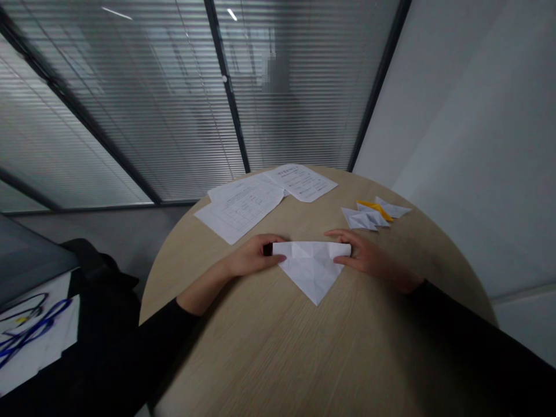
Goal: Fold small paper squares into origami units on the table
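Left hand (256,255) and right hand (364,253) pinch opposite corners of a creased white paper triangle (315,271) between them; beyond the right grip lie origami pieces (364,219), beyond the left, printed sheets (249,207)

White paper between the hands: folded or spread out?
Folded: the white paper shows creases, a pointed outline and a band along its far edge, held by left hand and right hand.
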Demonstrator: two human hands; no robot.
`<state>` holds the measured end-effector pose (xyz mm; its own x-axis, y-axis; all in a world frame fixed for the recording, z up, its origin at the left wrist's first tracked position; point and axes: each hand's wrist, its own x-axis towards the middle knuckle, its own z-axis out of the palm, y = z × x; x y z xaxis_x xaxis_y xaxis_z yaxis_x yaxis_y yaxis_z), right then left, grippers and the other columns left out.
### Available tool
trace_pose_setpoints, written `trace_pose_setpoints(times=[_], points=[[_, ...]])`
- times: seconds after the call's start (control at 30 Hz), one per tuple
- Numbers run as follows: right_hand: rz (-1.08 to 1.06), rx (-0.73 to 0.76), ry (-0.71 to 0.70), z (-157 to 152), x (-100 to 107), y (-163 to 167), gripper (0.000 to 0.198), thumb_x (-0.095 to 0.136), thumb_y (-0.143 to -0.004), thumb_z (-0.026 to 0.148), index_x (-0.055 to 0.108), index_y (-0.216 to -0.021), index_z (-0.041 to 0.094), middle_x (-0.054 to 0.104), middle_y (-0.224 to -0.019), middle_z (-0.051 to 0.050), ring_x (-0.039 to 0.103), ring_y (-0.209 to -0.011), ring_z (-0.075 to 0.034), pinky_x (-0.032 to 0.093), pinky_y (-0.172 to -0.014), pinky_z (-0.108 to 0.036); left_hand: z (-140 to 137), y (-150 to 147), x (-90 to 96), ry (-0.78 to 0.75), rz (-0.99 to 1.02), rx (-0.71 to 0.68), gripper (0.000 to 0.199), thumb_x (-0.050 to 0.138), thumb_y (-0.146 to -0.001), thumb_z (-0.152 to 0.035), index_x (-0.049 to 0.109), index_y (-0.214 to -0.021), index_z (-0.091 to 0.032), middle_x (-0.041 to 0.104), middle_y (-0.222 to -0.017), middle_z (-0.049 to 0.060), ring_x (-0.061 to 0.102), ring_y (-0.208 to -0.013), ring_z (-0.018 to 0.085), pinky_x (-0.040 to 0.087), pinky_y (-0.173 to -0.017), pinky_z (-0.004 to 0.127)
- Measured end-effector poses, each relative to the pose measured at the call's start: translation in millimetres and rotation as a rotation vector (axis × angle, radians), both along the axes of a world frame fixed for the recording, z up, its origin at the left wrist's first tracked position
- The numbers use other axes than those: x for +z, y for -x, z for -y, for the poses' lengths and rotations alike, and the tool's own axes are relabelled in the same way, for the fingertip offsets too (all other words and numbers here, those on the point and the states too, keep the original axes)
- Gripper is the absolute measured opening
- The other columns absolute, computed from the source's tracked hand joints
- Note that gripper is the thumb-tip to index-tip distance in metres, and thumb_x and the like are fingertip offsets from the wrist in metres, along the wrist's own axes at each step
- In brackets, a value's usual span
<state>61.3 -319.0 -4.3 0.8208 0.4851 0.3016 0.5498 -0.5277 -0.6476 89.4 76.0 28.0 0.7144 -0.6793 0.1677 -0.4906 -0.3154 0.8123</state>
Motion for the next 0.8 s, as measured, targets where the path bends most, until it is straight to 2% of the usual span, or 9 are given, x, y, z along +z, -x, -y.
trace_pose_setpoints(times=[0.17, 0.23, 0.3, 0.4, 0.5, 0.6, 0.7, 0.8], points=[[0.083, -0.057, 0.019, 4.7, -7.8, -6.6, 0.022, 0.082, -0.102, 0.034, 0.084, -0.124, 0.030, 0.087, -0.117, -0.009, 0.082, -0.107, -0.033, 0.068, -0.099, -0.051, -2.9, 0.4, 3.5, -0.070, 0.069, 0.040, 0.025, 0.080, -0.106, -0.044, 0.082, -0.112, -0.019, 0.082, -0.100, 0.006, 0.074, -0.086, 0.021, 0.059, -0.076, 0.034], [0.146, -0.044, 0.021, 5.5, -9.1, -6.2, 0.010, 0.078, -0.105, 0.034, 0.084, -0.113, 0.030, 0.085, -0.110, -0.008, 0.080, -0.105, -0.033, 0.067, -0.097, -0.052, -2.8, 1.5, 5.0, -0.086, 0.175, 0.025, 0.023, 0.078, -0.108, -0.042, 0.082, -0.110, -0.020, 0.081, -0.100, 0.007, 0.073, -0.087, 0.021, 0.057, -0.077, 0.034], [0.203, -0.006, 0.026, 5.7, -8.5, -3.2, 0.011, 0.073, -0.109, 0.030, 0.083, -0.107, 0.030, 0.083, -0.106, -0.008, 0.079, -0.103, -0.032, 0.065, -0.096, -0.052, -2.0, 3.4, 6.7, -0.072, 0.275, -0.005, 0.019, 0.075, -0.110, -0.039, 0.081, -0.109, -0.021, 0.081, -0.101, 0.008, 0.073, -0.090, 0.021, 0.058, -0.082, 0.036], [0.289, 0.045, 0.082, 6.1, -3.8, 5.8, 0.018, 0.069, -0.107, 0.021, 0.085, -0.107, 0.031, 0.082, -0.105, -0.008, 0.077, -0.103, -0.031, 0.064, -0.096, -0.053, -1.1, 7.3, 10.3, -0.031, 0.347, -0.061, 0.013, 0.072, -0.109, -0.032, 0.078, -0.104, -0.022, 0.079, -0.099, 0.008, 0.074, -0.093, 0.023, 0.059, -0.087, 0.039], [0.339, 0.080, 0.161, 7.9, 3.9, 17.9, 0.024, 0.070, -0.102, 0.019, 0.086, -0.112, 0.033, 0.083, -0.108, -0.007, 0.077, -0.103, -0.032, 0.063, -0.101, -0.057, -2.1, 11.0, 14.5, -0.051, 0.371, -0.151, 0.004, 0.076, -0.099, -0.025, 0.078, -0.103, -0.023, 0.079, -0.104, 0.008, 0.074, -0.099, 0.025, 0.060, -0.093, 0.042], [0.330, 0.127, 0.191, 10.8, 11.2, 28.8, 0.029, 0.075, -0.100, 0.024, 0.084, -0.125, 0.033, 0.084, -0.120, -0.009, 0.079, -0.111, -0.034, 0.062, -0.108, -0.061, -3.2, 13.0, 17.0, -0.085, 0.394, -0.182, 0.022, 0.088, -0.093, -0.031, 0.081, -0.112, -0.024, 0.080, -0.116, 0.010, 0.075, -0.109, 0.028, 0.060, -0.100, 0.045], [0.308, 0.141, 0.208, 12.2, 14.9, 34.0, 0.034, 0.080, -0.100, 0.033, 0.081, -0.134, 0.032, 0.084, -0.134, -0.011, 0.079, -0.123, -0.037, 0.063, -0.111, -0.062, -1.9, 12.5, 16.3, -0.107, 0.414, -0.172, 0.036, 0.093, -0.098, -0.046, 0.083, -0.126, -0.025, 0.082, -0.121, 0.011, 0.077, -0.114, 0.029, 0.061, -0.102, 0.045], [0.307, 0.143, 0.211, 10.4, 15.1, 33.5, 0.033, 0.083, -0.101, 0.039, 0.082, -0.133, 0.032, 0.085, -0.136, -0.012, 0.079, -0.125, -0.038, 0.063, -0.112, -0.062, 1.5, 10.9, 14.1, -0.163, 0.494, -0.171, 0.033, 0.082, -0.111, -0.054, 0.085, -0.127, -0.025, 0.083, -0.116, 0.012, 0.079, -0.110, 0.029, 0.062, -0.100, 0.043]])
